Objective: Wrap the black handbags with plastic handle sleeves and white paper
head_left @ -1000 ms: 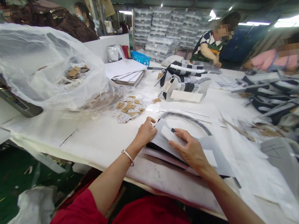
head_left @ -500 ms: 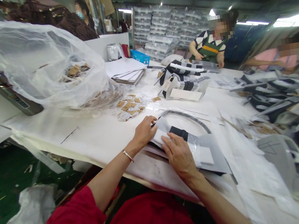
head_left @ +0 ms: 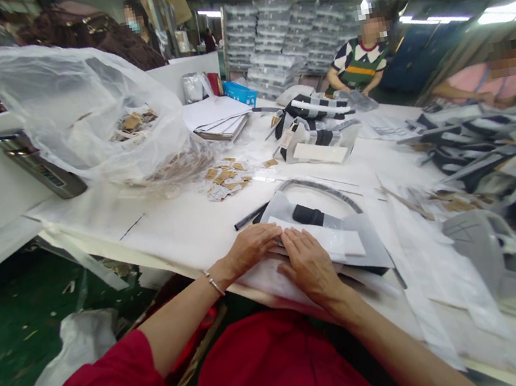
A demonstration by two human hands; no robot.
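Note:
A flat bag (head_left: 373, 246) with a grey sheet over it lies in front of me on the table. Its plastic-wrapped handle (head_left: 330, 188) arches away from me, and a black strap (head_left: 308, 214) crosses the grey sheet. Along its near edge runs a white strip (head_left: 344, 241). My left hand (head_left: 253, 246) rests on the strip's left end, fingers stretched out and close together. Beside it, my right hand (head_left: 309, 266) lies flat on the strip with fingers extended. The hands nearly meet at the fingertips, and they hide part of the strip and the bag's near edge.
Small brown-and-white tags (head_left: 229, 178) lie scattered beyond the bag. A clear plastic sack (head_left: 92, 108) and a steel flask (head_left: 46, 168) stand left. Similar bags (head_left: 320, 121) sit farther back, with more piled right (head_left: 493, 162). Two people work across the table.
My left hand has come off the bag's far left corner toward me and flattened. My right hand has shifted slightly nearer. More of the white strip and black strap shows.

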